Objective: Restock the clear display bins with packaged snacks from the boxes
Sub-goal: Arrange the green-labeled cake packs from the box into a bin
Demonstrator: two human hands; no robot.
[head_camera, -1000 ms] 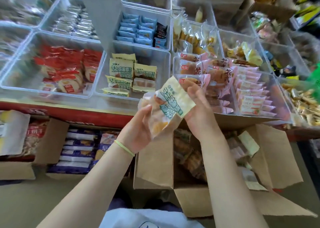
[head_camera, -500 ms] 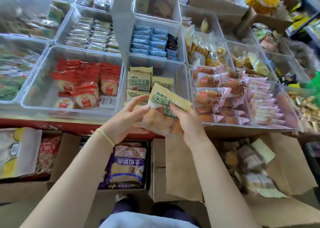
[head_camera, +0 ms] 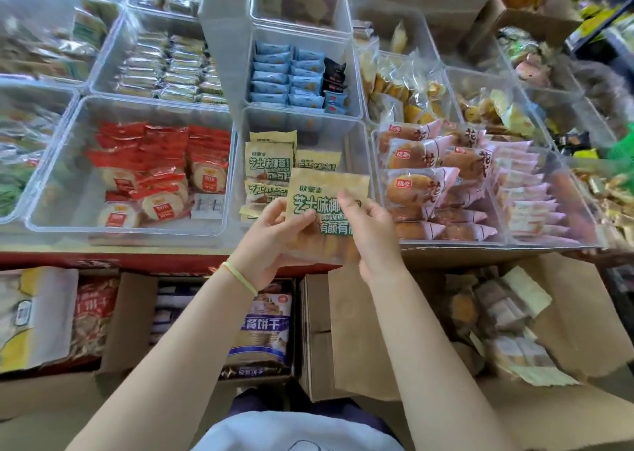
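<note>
- Gripping one yellow snack packet (head_camera: 326, 210) from both sides, the left hand (head_camera: 266, 241) and right hand (head_camera: 372, 231) hold it just above the clear bin (head_camera: 356, 162)'s near edge.
- Matching packets (head_camera: 269, 162) lie inside that bin.
- Open cardboard box (head_camera: 549, 330) sits below the counter (head_camera: 137, 261).

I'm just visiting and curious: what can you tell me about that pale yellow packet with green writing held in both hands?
The pale yellow plastic snack packet with green lettering is flat and rectangular, its clear lower part showing golden-brown pieces inside. The left hand and right hand grip its lower sides, holding it face-up over the near edge of the clear plastic bin that holds matching packets.
</note>
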